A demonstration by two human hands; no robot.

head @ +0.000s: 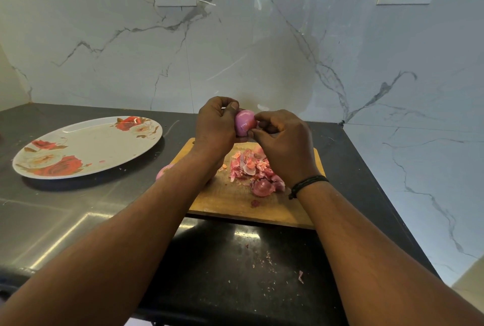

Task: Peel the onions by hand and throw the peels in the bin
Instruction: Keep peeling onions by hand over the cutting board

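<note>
Head view: a pink onion (245,123) is gripped in the curled fingers of the left hand (214,126), while its skin is pinched by the right hand (281,139). Just below both hands, a heap of peels (252,168) is spread on a wooden cutting board (230,202). Well left of the hands, a floral plate (86,146) is set on the dark counter (65,207).

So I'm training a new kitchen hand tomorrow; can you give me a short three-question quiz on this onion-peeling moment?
1. True or false: the floral plate holds peeled onions.
2. Where does the peel pile lie? A) cutting board B) plate C) bin
3. Which hand grips the onion while the other picks at its skin?

Key: 1 false, nothing but specks on it. 2 A. 3 the left hand grips; the right hand picks.
</note>
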